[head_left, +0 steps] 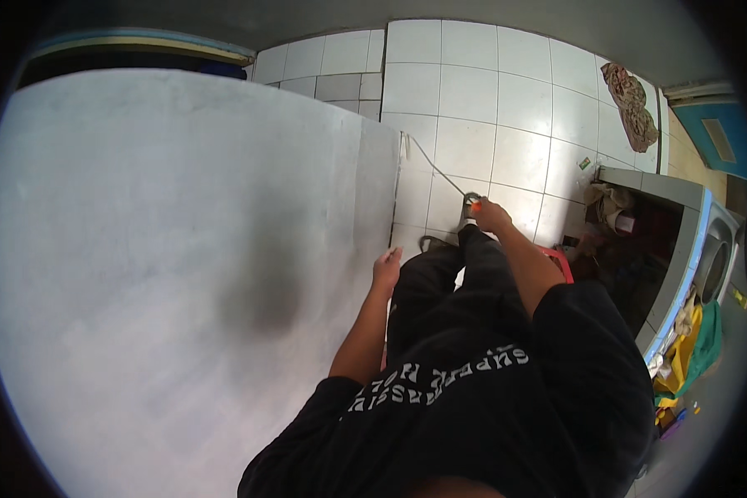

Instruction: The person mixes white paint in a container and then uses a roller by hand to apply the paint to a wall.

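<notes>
My right hand [493,217] is closed round the orange grip of what looks like a small paint roller [441,172]. Its thin metal rod slants up and left to a narrow pale head beside the edge of the large whitish-grey wall [183,249]. The head is small in the picture, and I cannot tell whether it touches the wall. My left hand [387,270] hangs near the wall, its fingers loosely stretched out with nothing in them.
White tiles [465,91] cover the floor ahead. A crumpled patterned cloth [631,106] lies at the far right. On the right stands a tiled counter [651,186] with things stored beneath, a sink [714,264] and yellow and green cloths [695,357]. Part of a red plastic object [559,264] shows beside my right forearm.
</notes>
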`<act>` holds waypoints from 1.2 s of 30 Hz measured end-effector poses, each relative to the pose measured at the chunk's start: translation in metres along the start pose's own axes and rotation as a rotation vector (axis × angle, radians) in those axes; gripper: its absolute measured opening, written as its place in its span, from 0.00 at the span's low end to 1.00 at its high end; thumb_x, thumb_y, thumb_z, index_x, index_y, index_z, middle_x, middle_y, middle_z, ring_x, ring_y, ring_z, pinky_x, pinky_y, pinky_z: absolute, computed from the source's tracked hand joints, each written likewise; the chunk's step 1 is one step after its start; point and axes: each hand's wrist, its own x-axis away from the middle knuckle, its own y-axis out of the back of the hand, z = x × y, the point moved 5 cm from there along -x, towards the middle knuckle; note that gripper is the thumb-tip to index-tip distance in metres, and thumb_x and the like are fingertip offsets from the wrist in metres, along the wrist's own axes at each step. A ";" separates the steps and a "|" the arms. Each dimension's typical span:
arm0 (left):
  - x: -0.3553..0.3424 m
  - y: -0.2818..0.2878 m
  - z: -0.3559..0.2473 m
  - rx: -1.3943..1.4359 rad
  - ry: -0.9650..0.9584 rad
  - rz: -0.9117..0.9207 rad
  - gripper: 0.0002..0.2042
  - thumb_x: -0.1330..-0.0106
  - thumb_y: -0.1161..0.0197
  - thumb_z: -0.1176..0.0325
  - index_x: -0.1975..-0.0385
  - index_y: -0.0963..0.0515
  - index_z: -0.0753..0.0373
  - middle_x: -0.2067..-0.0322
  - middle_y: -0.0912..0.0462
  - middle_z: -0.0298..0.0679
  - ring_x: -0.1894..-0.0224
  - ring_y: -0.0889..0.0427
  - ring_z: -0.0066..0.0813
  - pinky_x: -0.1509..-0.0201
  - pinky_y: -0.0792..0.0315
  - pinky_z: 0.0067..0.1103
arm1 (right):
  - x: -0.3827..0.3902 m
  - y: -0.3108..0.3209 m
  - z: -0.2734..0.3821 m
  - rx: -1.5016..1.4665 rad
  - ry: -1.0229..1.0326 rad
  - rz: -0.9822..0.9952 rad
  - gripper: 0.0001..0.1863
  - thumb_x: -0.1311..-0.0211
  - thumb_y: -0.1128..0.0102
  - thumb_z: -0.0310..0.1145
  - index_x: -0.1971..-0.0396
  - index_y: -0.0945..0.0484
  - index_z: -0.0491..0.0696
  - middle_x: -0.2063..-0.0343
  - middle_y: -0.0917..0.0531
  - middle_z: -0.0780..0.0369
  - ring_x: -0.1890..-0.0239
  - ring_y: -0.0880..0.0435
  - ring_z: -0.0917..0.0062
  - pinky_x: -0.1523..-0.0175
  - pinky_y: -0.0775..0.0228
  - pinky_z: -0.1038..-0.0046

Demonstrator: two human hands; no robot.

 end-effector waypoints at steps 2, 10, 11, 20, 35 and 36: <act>-0.006 -0.008 0.001 -0.034 0.021 0.053 0.15 0.32 0.38 0.54 0.58 0.20 0.58 0.75 0.28 0.26 0.74 0.32 0.14 0.73 0.38 0.15 | -0.017 -0.010 -0.010 -0.016 -0.037 0.017 0.22 0.35 0.51 0.45 0.48 0.27 0.46 0.53 0.18 0.49 0.49 0.18 0.56 0.46 0.26 0.57; -0.074 -0.023 0.036 -0.237 0.005 0.090 0.19 0.34 0.39 0.55 0.54 0.19 0.65 0.64 0.16 0.42 0.61 0.19 0.31 0.54 0.27 0.25 | -0.093 -0.039 0.017 -0.129 -0.051 -0.007 0.23 0.36 0.47 0.48 0.51 0.24 0.45 0.53 0.18 0.50 0.49 0.19 0.55 0.45 0.27 0.56; -0.084 -0.027 0.037 -0.241 0.014 0.096 0.19 0.34 0.39 0.55 0.54 0.19 0.65 0.64 0.16 0.42 0.61 0.19 0.31 0.54 0.27 0.25 | -0.105 -0.041 0.019 -0.120 -0.032 -0.005 0.23 0.36 0.47 0.49 0.52 0.24 0.45 0.54 0.18 0.50 0.49 0.19 0.55 0.45 0.27 0.56; -0.138 -0.059 -0.011 -0.455 -0.167 0.164 0.20 0.34 0.41 0.54 0.52 0.20 0.64 0.56 0.16 0.47 0.52 0.17 0.39 0.47 0.26 0.29 | -0.177 -0.049 0.049 -0.051 -0.062 0.059 0.21 0.35 0.45 0.46 0.53 0.21 0.46 0.52 0.17 0.52 0.48 0.18 0.59 0.46 0.25 0.60; -0.107 -0.032 0.024 -0.548 -0.093 0.217 0.19 0.34 0.40 0.52 0.53 0.19 0.60 0.57 0.15 0.46 0.54 0.17 0.39 0.49 0.25 0.30 | -0.106 0.003 0.040 -0.016 0.254 0.208 0.24 0.36 0.46 0.47 0.58 0.21 0.39 0.56 0.18 0.46 0.50 0.19 0.52 0.45 0.28 0.59; -0.107 -0.030 0.028 -0.566 -0.057 0.213 0.19 0.34 0.40 0.52 0.53 0.19 0.59 0.58 0.15 0.45 0.54 0.16 0.39 0.49 0.25 0.30 | -0.107 0.006 0.042 -0.058 0.212 0.192 0.22 0.37 0.45 0.46 0.59 0.21 0.40 0.57 0.18 0.45 0.52 0.19 0.53 0.47 0.28 0.59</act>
